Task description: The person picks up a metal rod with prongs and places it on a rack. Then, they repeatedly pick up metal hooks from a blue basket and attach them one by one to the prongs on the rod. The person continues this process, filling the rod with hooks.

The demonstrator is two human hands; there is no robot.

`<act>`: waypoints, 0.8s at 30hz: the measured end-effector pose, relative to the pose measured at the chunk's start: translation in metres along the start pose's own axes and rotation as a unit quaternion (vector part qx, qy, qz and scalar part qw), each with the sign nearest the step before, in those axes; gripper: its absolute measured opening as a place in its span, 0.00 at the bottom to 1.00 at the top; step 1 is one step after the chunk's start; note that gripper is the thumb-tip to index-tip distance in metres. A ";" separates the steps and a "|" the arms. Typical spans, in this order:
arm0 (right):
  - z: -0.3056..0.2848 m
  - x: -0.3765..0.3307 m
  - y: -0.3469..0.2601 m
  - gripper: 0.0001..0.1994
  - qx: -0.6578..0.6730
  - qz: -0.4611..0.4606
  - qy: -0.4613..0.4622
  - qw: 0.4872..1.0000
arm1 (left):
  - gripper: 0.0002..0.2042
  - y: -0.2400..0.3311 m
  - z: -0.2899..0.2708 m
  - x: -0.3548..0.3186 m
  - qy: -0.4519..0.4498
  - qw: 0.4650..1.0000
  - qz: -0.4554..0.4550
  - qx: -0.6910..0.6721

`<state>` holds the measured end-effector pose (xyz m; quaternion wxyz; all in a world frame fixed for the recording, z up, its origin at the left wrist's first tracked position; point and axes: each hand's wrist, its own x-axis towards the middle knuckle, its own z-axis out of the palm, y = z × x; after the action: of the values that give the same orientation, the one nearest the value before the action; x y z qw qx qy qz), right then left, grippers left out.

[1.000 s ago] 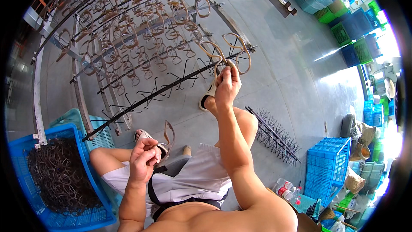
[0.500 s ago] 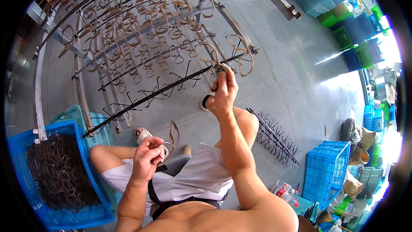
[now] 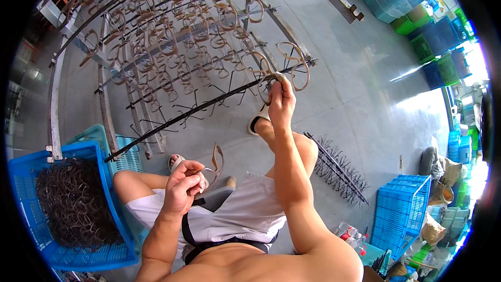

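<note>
My left hand (image 3: 183, 184) is closed above my lap, pinching a brown eyeglass frame (image 3: 219, 157) that stands up from the fingertips. Out in front, my right hand (image 3: 282, 99) reaches to the black hooked bar (image 3: 211, 102), near its right end. Its fingers are closed at the lower part of another brown eyeglass frame (image 3: 252, 55), by the bar; the fingers partly hide the contact. One more frame (image 3: 307, 73) hangs at the bar's end, just right of that hand. Along the rest of this bar, bare hooks stick out to the left.
Behind the bar, a metal rack (image 3: 185, 35) carries many hanging frames. A blue basket (image 3: 119, 219) full of dark frames stands at my left. On the floor at right lie a spiky black hooked bar (image 3: 336, 168), a blue crate (image 3: 399, 211) and plastic bottles (image 3: 348, 234).
My right hand has shifted slightly up and right along the bar, its fingers still at the frame. My left hand still holds its frame, now turned a little. The view has moved slightly.
</note>
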<state>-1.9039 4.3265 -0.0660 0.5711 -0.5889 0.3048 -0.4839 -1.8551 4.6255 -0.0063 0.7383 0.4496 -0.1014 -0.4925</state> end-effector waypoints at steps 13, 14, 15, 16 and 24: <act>0.010 -0.074 -0.062 0.24 0.019 -0.098 -0.478 0.873 | 0.11 0.032 -0.003 0.004 -0.027 0.985 0.070 -0.156; 0.016 -0.098 -0.063 0.26 0.039 -0.069 -0.414 0.907 | 0.10 0.035 0.002 0.006 -0.007 0.977 0.119 -0.179; 0.018 -0.110 -0.062 0.28 0.093 0.042 -0.370 0.923 | 0.07 0.038 0.003 0.008 -0.001 0.969 0.183 -0.164; 0.021 -0.124 -0.059 0.30 0.150 0.155 -0.323 0.922 | 0.07 0.036 0.008 0.010 0.020 0.962 0.229 -0.144; 0.063 -0.170 -0.083 0.12 0.146 0.143 -0.093 0.974 | 0.12 0.002 0.019 0.009 0.024 0.970 0.217 0.112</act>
<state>-1.9205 4.5187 -0.0158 0.7401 -0.4921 0.2572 -0.3794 -1.8607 4.6075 0.0034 0.7747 0.5081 -0.2331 -0.2955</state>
